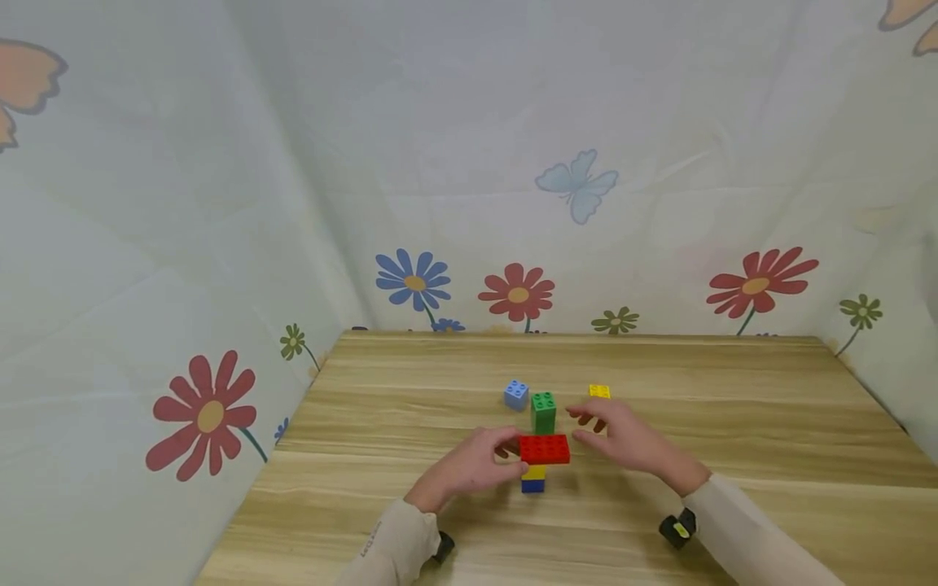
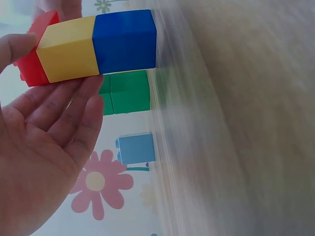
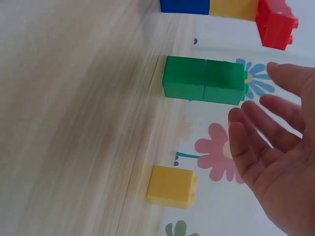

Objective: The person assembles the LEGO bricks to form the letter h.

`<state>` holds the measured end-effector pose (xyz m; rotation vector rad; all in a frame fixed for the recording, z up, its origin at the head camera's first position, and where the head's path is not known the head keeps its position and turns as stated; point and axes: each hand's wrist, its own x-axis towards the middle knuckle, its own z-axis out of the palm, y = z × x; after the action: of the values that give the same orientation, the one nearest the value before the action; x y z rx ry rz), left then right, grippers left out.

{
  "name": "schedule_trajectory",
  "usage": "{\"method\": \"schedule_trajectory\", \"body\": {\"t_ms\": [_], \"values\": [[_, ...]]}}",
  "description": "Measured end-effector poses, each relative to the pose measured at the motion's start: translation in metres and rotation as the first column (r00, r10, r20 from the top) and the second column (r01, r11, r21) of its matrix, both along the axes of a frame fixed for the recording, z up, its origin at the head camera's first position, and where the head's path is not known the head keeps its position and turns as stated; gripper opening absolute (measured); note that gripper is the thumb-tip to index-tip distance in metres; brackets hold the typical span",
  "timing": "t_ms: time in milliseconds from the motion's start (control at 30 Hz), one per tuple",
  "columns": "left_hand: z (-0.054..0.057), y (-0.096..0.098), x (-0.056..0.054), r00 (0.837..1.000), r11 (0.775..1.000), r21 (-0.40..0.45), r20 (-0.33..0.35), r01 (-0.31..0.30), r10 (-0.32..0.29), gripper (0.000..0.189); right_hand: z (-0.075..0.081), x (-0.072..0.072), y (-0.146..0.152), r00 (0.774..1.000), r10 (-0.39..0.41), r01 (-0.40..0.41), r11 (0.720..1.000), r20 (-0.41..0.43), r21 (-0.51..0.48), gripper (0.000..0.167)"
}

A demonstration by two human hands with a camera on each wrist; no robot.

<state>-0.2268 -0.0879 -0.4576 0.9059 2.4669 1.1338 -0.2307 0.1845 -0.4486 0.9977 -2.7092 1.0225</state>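
Observation:
A long red brick (image 1: 545,449) lies across the top of a yellow brick (image 2: 69,49), which sits on a blue brick (image 2: 125,42). My left hand (image 1: 479,462) holds the left end of the red brick, thumb on the near side and fingers behind. Just beyond this stack stand two green bricks (image 3: 204,80), one on top of the other. To their right my right hand (image 1: 623,435) hovers with relaxed fingers and nothing in its grasp. In the right wrist view a gap shows between its fingertips and the green bricks.
A light blue brick (image 1: 516,395) stands behind and left of the green bricks. Beyond my right hand sits another yellow brick (image 1: 599,391). The wooden table (image 1: 733,407) meets a flower-printed cloth (image 1: 469,203) at its back edge.

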Motion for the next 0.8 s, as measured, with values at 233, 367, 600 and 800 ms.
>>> {"method": "schedule_trajectory", "body": {"t_ms": [233, 367, 600, 800], "values": [[0.001, 0.001, 0.000, 0.999, 1.000, -0.001, -0.028, 0.019, -0.019, 0.024, -0.003, -0.012, -0.007, 0.991, -0.089, 0.087, 0.996, 0.100, 0.022, 0.045], [0.002, 0.002, -0.001, 0.999, 1.000, 0.005, -0.040, 0.030, -0.029, 0.026, -0.004, -0.020, -0.013, 0.983, -0.116, 0.114, 0.993, 0.144, 0.021, 0.049], [0.000, 0.002, -0.003, 0.998, 0.999, 0.012, -0.047, 0.049, -0.048, 0.031, -0.001, -0.027, -0.025, 0.971, -0.122, 0.120, 0.993, 0.206, 0.018, 0.056], [-0.001, 0.003, -0.002, 0.998, 0.999, 0.012, -0.044, 0.046, -0.045, 0.033, -0.003, -0.033, -0.032, 0.973, -0.088, 0.090, 0.996, 0.215, -0.003, 0.056]]}}
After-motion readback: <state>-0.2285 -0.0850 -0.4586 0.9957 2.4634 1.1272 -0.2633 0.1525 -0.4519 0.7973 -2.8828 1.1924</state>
